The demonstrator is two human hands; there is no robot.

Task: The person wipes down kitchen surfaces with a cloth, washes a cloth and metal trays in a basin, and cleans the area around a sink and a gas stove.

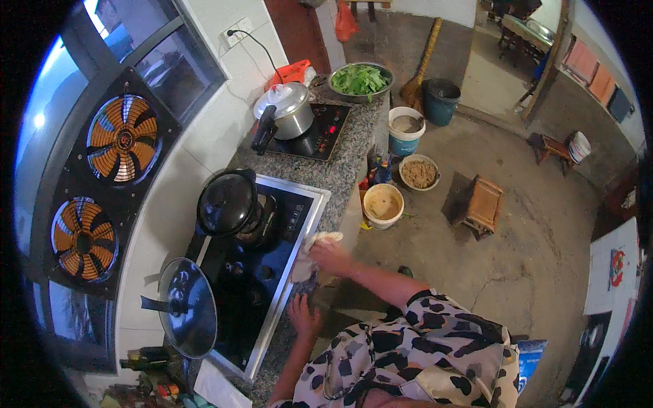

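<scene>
A pale cloth (303,269) is bunched in my right hand (331,257), pressed against the front edge of the granite counter (339,191). Just beside it lies the metal rim of a black glass gas cooktop (232,301). My left hand (304,317) rests on the counter edge lower in the view, fingers spread and holding nothing. A lidded black pot (229,201) sits on the far burner. At the cooktop's wall side, a glass pan lid (187,311) with a dark handle stands tilted.
A pressure cooker (293,117) stands on a lit induction cooker (331,137), near a metal basin of green leaves (359,80). On the floor are a bucket of murky liquid (383,205), a bowl of brown crumbly stuff (419,173), a paint bucket (406,135) and a wooden stool (482,204).
</scene>
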